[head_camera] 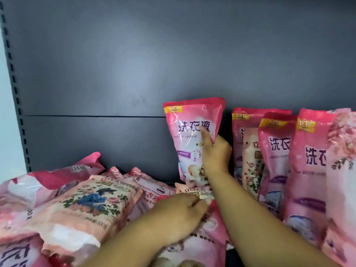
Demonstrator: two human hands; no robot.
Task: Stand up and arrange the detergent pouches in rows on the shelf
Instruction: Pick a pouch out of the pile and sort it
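My right hand (215, 153) grips the right edge of an upright pink detergent pouch (189, 132), thumb across its front, holding it against the dark back panel. My left hand (181, 214) has its fingers curled on the top edge of a peach floral pouch (200, 191) lying flat below it. A row of upright pink pouches (277, 149) stands to the right. Several pouches lie in a loose heap (81, 205) on the left.
The grey back panel (173, 54) of the shelf fills the upper view, with a slotted upright post (14, 89) at the left edge. A gap of bare panel separates the held pouch from the standing row.
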